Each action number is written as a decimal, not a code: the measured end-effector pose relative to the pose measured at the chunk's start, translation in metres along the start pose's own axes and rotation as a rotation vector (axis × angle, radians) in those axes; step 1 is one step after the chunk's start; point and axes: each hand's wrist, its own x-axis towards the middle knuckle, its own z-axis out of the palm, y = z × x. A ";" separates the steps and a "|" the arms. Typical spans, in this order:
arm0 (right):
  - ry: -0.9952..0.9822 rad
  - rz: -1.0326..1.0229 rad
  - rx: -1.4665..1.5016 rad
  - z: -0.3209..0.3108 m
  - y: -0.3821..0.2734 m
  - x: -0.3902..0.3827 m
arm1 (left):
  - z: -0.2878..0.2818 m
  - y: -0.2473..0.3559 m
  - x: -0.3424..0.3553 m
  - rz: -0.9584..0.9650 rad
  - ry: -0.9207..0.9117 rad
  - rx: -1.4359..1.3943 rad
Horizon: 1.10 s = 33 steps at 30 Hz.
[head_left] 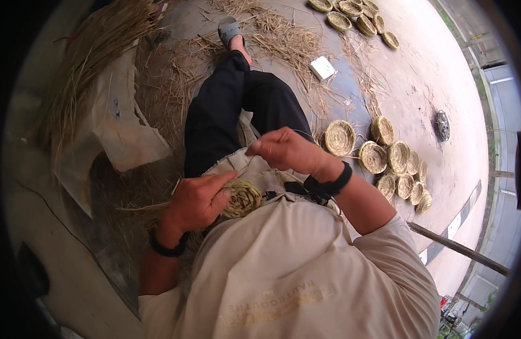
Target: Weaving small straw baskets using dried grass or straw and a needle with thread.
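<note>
A small round coil of woven straw [242, 199], greenish yellow, lies in my lap against my shirt. My left hand [197, 198] grips its left edge, thumb over the straw and index finger stretched along the top. Loose straw ends [144, 208] stick out to the left beneath that hand. Above and to the right of the coil, my right hand [286, 151] is raised and closed, thumb and fingers pinched together. A faint thin strand seems to run from this pinch down toward the left fingertips; its full length is hard to make out.
Finished-looking round straw baskets [339, 138] stand in a group on the floor to the right, with more baskets [351, 10] at the far side. Scattered straw [283, 39] covers the floor ahead. A straw bundle [102, 51] rests at left beside a pale sheet [130, 144]. A white box [322, 68] lies ahead.
</note>
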 end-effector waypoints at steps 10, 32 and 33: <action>-0.016 -0.040 -1.004 0.043 -0.014 -0.033 | -0.015 0.002 -0.021 -0.235 -0.159 -0.138; -0.562 -0.444 -0.665 0.098 -0.006 -0.017 | 0.012 -0.017 -0.005 -0.208 -0.062 -0.439; -0.566 -0.435 -0.599 0.096 -0.003 -0.017 | 0.013 -0.018 -0.006 -0.209 -0.055 -0.517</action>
